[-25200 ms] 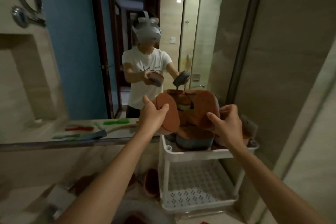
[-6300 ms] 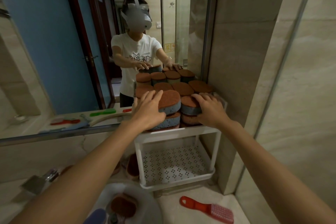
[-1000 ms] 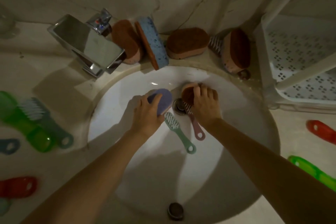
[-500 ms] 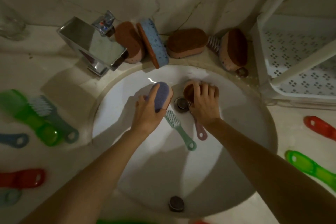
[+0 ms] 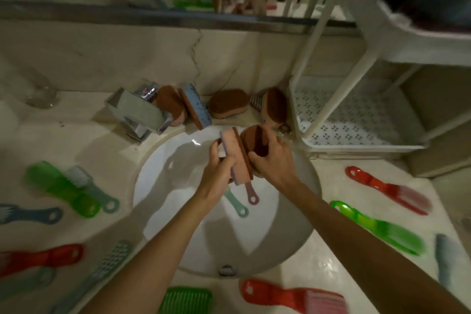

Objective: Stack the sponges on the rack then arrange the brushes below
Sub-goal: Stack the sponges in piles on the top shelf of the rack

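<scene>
- The left hand [image 5: 219, 173] grips a pink sponge [image 5: 233, 158] on edge, fingers curled round its lower end, with its brown scouring face turned toward the other hand.
- The right hand [image 5: 274, 162] clasps a brown sponge [image 5: 254, 139] from the side. The two sponges are pressed face to face above the basin [image 5: 163, 186], probably so that both go to the rack as one pair.
- At 6 o'clock, just under the hands, a green small brush [image 5: 238, 208] and a pink small brush [image 5: 251, 196] lie in the bowl with only their handles showing. They look like work for the later step.
- At 12 o'clock more sponges lean along the back wall: a dark brown one [image 5: 169, 106], a blue one [image 5: 197, 107], a flat brown one [image 5: 228, 107] and an upright brown one [image 5: 275, 107]. All are yet to be stacked.
- At 10 o'clock the tap [image 5: 137, 115] crowds the leftmost of these, so reaching it may be awkward.
- At 2 o'clock stands the rack [image 5: 318, 71], with the perforated floor of its lower shelf [image 5: 356, 120] in plain sight. The top shelf [image 5: 397, 41] sits at 1 o'clock, its load too blurred to read. The rack's white legs and rim lie across the way up.
- From 3 round to 9 o'clock brushes are scattered on the counter, among them a red brush [image 5: 387, 192], a green brush [image 5: 377, 229] and another green brush [image 5: 61, 188].
</scene>
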Tool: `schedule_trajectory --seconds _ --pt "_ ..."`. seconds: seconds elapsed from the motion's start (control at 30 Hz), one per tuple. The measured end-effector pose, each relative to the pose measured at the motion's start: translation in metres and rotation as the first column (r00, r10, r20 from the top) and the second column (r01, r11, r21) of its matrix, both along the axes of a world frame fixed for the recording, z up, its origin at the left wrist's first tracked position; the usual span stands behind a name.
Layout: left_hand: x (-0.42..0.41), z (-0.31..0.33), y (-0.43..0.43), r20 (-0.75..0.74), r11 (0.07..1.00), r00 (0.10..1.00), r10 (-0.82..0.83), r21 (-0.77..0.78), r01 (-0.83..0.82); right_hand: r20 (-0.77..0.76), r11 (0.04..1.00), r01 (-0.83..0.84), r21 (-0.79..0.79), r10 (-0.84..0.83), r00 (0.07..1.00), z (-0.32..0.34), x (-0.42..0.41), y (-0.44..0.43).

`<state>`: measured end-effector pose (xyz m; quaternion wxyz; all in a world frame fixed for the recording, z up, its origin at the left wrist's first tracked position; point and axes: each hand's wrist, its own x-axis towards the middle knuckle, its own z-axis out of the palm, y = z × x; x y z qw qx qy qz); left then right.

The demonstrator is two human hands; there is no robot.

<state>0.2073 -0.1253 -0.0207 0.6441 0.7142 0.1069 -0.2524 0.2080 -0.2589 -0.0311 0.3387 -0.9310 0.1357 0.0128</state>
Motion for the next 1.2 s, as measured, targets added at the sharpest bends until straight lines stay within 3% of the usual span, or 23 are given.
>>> schedule_trajectory --seconds 0.13,0.3,0.6,0.77,0.87,1.07,1.2 --pt "-0.005 0.047 -0.01 0.132 0.999 0.99 0.038 0.015 -0.041 0.128 0.998 -0.034 -0.06 0.041 0.991 0.05 -0.005 -0.008" --pt "-0.013 0.11 -0.019 0.303 0.983 0.938 0.17 -0.115 -0.141 0.258 0.995 -0.088 -0.055 0.099 0.961 0.113 -0.01 -0.014" --pt "-0.01 0.209 -0.035 0.337 0.911 0.888 0.314 -0.369 -0.182 0.497 0.983 -0.062 -0.172 0.141 0.856 0.233 -0.019 -0.027" --pt "0.007 0.259 -0.058 0.391 0.903 0.845 0.365 -0.368 -0.221 0.587 0.988 0.011 -0.154 0.083 0.805 0.286 -0.015 -0.052" --pt "0.019 0.281 -0.074 0.402 0.907 0.839 0.366 -0.355 -0.225 0.616 0.973 0.011 -0.232 0.138 0.776 0.308 -0.015 -0.065" --pt "0.045 0.319 -0.114 0.414 0.931 0.863 0.29 -0.33 -0.155 0.591 0.952 0.007 -0.306 0.184 0.786 0.343 -0.007 -0.102" --pt "0.058 0.334 -0.142 0.389 0.953 0.894 0.223 -0.279 -0.116 0.579 0.97 0.062 -0.234 0.088 0.81 0.358 0.004 -0.134"
